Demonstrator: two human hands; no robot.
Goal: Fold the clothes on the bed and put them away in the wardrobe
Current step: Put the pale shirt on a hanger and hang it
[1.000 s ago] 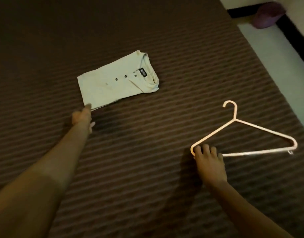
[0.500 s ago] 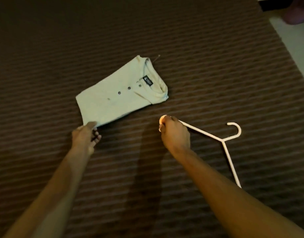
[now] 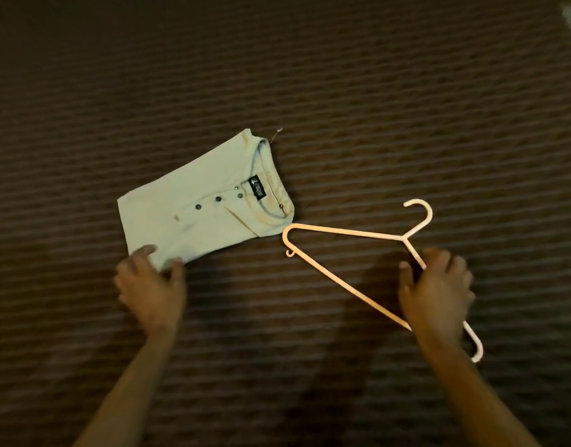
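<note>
While the folded shirt lies mid-bed, the hanger has been dragged in from nearer the bed's right edge and turned, one end now just beside the collar. The right hand grasps its arm; the left hand now pinches the shirt's near edge. Folding looks done, so carrying both to the wardrobe probably comes next.

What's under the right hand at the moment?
The right hand covers part of the pink hanger, which lies on the brown bedspread. Whether its fingers actually grip the hanger is hidden.
</note>
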